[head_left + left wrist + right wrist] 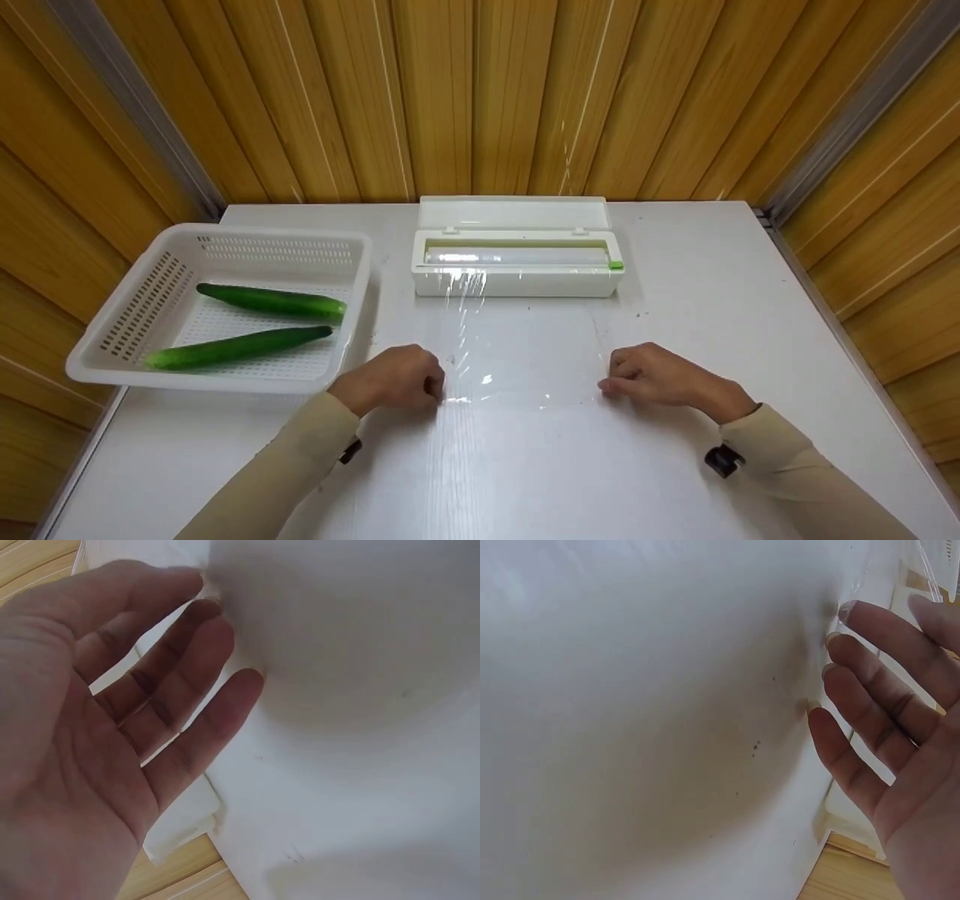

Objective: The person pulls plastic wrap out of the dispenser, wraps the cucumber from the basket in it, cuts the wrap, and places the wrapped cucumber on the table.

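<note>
Both hands' grip (394, 379) (649, 375) on cling film (525, 352) edge.

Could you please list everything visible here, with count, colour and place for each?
table: one, white, in front of wood-panelled walls.
basket: one, white, perforated, far left of the table.
cucumbers: two, green, lying in the basket.
cling film dispenser: one, white with a small green tab, lid open, at the far middle of the table.
cling film sheet: one, clear, drawn out from the dispenser toward the person.
sleeves: two, beige, near edge.
hands: two; left hand at the sheet's left corner, right hand at its right corner; whether they pinch the film I cannot tell.
</note>
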A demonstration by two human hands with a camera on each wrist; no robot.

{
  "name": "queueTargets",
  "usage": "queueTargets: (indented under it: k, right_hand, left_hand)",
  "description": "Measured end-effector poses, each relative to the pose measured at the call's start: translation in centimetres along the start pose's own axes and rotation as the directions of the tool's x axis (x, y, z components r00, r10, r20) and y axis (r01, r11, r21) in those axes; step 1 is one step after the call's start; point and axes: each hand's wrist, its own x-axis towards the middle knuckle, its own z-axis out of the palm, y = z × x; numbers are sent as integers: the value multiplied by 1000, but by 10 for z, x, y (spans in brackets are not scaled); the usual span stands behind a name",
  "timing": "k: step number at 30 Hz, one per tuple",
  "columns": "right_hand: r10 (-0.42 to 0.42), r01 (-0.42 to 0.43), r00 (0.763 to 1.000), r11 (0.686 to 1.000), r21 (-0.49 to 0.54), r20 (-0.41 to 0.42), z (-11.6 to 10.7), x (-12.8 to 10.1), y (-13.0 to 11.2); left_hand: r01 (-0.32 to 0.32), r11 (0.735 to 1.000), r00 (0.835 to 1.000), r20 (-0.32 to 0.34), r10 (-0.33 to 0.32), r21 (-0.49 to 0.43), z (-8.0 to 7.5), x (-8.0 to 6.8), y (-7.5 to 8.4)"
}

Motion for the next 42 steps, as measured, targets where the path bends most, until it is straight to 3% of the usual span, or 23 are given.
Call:
queueTargets:
  k: [9,18,25,42]
  right_hand:
    - [119,-118,989,993,15,-87,11,-4,3]
    - [57,-58,987,998,3,-147,15,-7,8]
    - [106,-104,986,994,22,-128,14,-8,10]
    - [102,-100,985,995,21,-136,19,-8,14]
  left_hand:
    - [55,998,996,-76,-55,-8,8,2,-1]
    - [97,993,991,-84,-102,-67,12,-1,-2]
    - [119,989,987,-95,-126,-84,13,-2,-2]
    - [161,974,978,-110,-180,-157,24,-1,-7]
